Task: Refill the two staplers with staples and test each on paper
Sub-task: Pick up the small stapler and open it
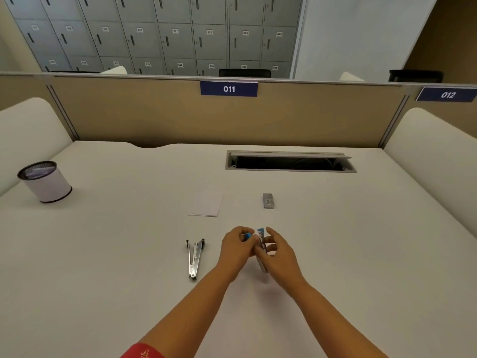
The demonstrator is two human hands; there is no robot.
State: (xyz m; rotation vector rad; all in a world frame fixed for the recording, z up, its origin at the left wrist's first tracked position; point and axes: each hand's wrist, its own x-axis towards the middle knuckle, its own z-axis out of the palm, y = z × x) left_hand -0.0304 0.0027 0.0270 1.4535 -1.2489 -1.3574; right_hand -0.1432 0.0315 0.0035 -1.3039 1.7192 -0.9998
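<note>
Both hands hold a blue stapler (261, 248) just above the white desk (361, 241). My left hand (236, 248) grips its blue end, and my right hand (277, 250) pinches its metal part from the right. The stapler appears hinged open, its metal rail pointing toward me. A second stapler (195, 257), silver with black tips, lies spread open on the desk to the left of my hands. A small grey staple box (268, 200) sits beyond my hands. White paper sheets (207, 204) lie to the left of that box.
A round mesh-topped white container (45, 182) stands at the far left. An open cable slot (290, 162) is set in the desk at the back. A tan partition (154, 115) closes the far edge, with padded side panels on both sides.
</note>
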